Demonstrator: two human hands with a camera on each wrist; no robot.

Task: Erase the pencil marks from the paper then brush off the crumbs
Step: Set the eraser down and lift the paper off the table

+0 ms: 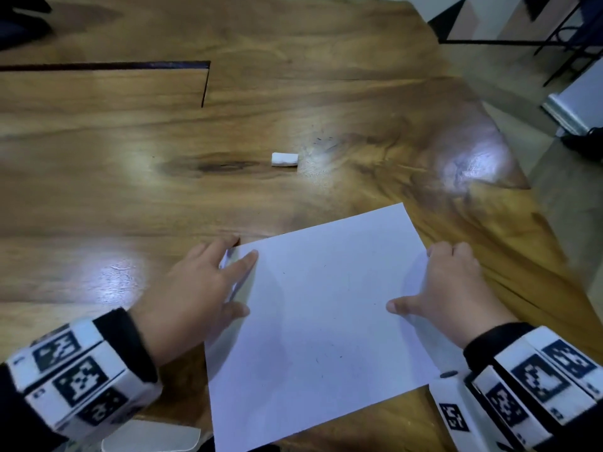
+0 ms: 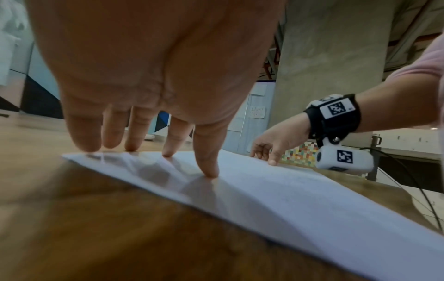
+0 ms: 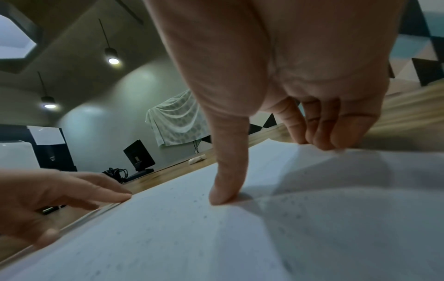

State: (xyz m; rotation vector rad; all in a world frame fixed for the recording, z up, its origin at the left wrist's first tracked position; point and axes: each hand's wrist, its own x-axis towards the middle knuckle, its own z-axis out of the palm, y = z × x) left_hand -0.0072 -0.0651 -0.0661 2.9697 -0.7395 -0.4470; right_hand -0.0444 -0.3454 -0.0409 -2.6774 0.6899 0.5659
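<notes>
White paper [image 1: 326, 321] edges under both hands.

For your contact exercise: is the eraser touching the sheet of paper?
Apart. The head view shows the eraser lying on the wooden table beyond the paper, with a band of bare wood between them.

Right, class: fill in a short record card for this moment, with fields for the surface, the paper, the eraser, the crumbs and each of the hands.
surface: glossy brown wooden table
paper: white rectangular sheet, lying skewed on the table
eraser: small white block, lying alone beyond the sheet, untouched
crumbs: a few dark specks on the sheet, more on the table near the eraser
left hand: fingers spread at the sheet's left edge
right hand: thumb on the sheet, fingers at its right edge
</notes>
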